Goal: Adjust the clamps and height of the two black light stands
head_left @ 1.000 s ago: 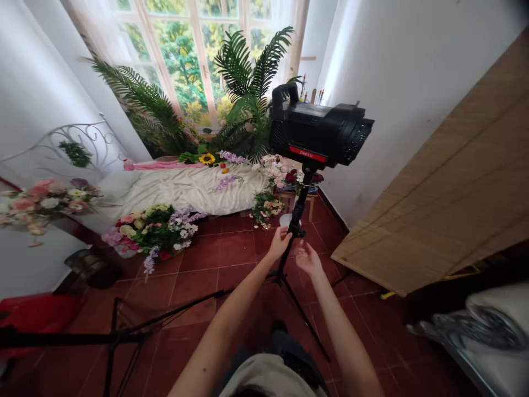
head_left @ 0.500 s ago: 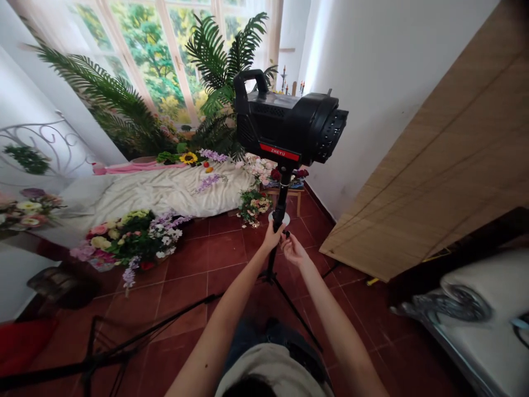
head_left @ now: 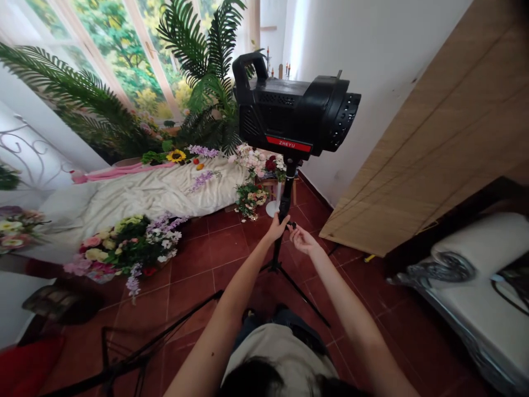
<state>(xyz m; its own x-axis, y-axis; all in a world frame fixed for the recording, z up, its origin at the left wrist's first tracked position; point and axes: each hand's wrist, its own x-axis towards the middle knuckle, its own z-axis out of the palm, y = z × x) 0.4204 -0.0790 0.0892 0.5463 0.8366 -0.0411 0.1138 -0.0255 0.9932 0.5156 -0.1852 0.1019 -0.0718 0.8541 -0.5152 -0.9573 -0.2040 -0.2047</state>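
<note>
A black studio light (head_left: 289, 113) with a top handle and a red label sits on a black stand (head_left: 285, 205). Around the stand's pole, below the light, my left hand (head_left: 276, 227) is closed. To the right of it, my right hand (head_left: 302, 239) pinches a small black knob (head_left: 292, 225) on the pole's side, with its fingers curled. The stand's legs spread on the red tiled floor just in front of my feet. Part of the pole is hidden behind my left hand.
Another black stand (head_left: 124, 364) lies across the lower left. Flower arrangements (head_left: 124, 242) and a cloth-covered platform (head_left: 165, 193) are ahead on the left. A hanging bamboo blind (head_left: 397, 143) and a cream and silver sofa (head_left: 471, 286) are on the right. Palm leaves stand by the window.
The camera view has shifted, so the light appears slightly more to the right and the room more to the left. Both hands remain at the same part of the stand.
</note>
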